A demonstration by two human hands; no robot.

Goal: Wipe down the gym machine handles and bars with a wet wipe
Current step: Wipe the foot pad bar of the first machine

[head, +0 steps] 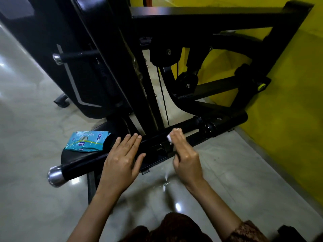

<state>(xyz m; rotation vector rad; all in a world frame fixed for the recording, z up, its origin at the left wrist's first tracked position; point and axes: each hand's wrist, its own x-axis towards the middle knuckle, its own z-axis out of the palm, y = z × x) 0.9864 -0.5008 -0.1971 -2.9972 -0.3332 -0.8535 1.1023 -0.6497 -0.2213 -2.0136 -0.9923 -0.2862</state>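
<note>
Glossy grey floor (26, 154) and yellow wall (288, 119) noted. The black bar (78, 165) is pressed by the flat left hand (122, 158); a white wet wipe (173, 135) is pinched against it by the right hand (185, 154). A teal packet (87, 141), print unreadable, is laid on the seat pad (78, 156).

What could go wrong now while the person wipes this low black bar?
1. The right hand pinches the small white wet wipe on the long black bar close to the thin black cables; fingers may snag there.
2. The teal wipe packet lies near the edge of the round black seat, beside the flat left hand; a nudge might knock it off.
</note>
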